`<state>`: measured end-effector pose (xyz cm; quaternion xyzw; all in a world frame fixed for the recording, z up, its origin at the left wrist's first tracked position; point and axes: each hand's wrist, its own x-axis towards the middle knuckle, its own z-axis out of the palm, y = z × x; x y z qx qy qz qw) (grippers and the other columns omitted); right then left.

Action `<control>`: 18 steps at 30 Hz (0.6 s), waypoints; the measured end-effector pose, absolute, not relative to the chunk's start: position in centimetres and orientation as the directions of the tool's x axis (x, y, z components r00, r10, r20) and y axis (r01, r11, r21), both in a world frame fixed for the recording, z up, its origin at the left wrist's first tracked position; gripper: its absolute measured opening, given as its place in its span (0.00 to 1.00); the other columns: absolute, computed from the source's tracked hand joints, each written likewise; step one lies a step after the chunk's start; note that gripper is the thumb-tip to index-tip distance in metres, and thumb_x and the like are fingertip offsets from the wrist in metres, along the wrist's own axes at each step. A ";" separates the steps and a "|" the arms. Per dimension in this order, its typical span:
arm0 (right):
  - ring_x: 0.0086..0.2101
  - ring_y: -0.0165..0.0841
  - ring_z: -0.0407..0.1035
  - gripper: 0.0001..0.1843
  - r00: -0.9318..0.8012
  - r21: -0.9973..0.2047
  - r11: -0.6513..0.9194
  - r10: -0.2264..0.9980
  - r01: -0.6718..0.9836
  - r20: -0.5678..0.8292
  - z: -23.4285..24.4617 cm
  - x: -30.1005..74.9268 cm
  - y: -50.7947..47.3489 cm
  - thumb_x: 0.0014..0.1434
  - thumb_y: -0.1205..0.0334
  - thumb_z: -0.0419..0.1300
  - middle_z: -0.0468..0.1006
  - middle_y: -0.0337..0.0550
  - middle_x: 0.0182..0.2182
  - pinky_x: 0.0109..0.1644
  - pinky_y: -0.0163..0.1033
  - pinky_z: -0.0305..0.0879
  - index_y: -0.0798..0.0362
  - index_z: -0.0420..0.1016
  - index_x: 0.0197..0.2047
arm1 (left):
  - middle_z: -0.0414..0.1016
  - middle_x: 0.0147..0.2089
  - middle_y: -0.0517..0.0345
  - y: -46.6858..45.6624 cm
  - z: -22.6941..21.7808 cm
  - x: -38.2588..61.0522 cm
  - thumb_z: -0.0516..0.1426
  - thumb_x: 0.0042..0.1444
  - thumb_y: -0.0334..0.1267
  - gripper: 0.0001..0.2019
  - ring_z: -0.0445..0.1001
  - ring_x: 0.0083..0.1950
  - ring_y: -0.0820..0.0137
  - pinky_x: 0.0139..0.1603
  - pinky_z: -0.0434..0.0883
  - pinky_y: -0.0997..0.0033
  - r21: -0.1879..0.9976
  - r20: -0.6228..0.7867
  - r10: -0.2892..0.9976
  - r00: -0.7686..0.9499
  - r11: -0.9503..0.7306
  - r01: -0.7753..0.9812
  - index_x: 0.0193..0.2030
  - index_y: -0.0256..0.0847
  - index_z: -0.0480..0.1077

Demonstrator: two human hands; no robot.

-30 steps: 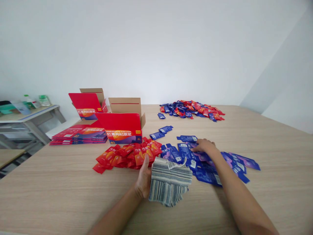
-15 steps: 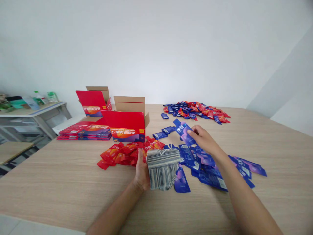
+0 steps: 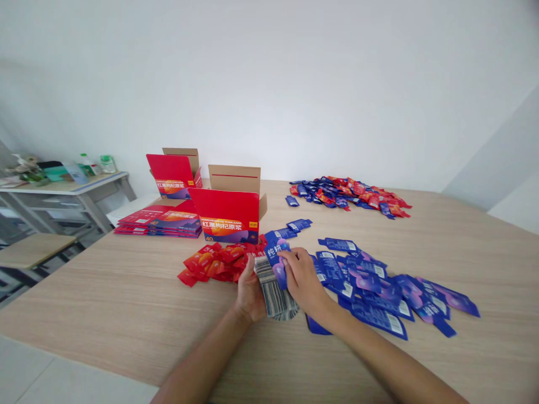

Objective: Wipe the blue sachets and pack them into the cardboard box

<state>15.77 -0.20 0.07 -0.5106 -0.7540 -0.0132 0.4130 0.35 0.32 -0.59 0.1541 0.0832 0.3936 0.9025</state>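
My left hand (image 3: 247,292) grips a striped grey cloth (image 3: 272,292) held just above the wooden table (image 3: 126,297). My right hand (image 3: 303,278) pinches a blue sachet (image 3: 275,259) and presses it against the cloth. Behind the cloth lies a spread of red sachets (image 3: 213,262). To the right, several blue sachets (image 3: 379,286) lie scattered flat on the table. One blue sachet (image 3: 315,326) sits partly under my right wrist.
Two open red cardboard boxes (image 3: 229,216) (image 3: 174,174) stand at the back left, beside a stack of flattened red boxes (image 3: 162,221). A mixed heap of red and blue sachets (image 3: 349,193) lies far back. A side table with bottles (image 3: 67,185) stands at the left.
My right hand picked one blue sachet from the spread, lifted it and brought it left onto the cloth. My left hand kept hold of the cloth.
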 end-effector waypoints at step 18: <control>0.71 0.59 0.46 0.50 -0.624 0.076 0.663 0.650 0.744 0.433 0.4 15.9 -1.2 0.65 0.34 0.56 0.54 0.74 0.71 0.72 0.64 0.51 0.71 0.57 0.71 | 0.73 0.65 0.39 0.3 -0.7 0.0 0.32 0.58 0.76 0.52 0.67 0.70 0.47 0.70 0.59 0.42 0.338 -0.010 0.774 0.633 0.598 -0.727 0.69 0.37 0.66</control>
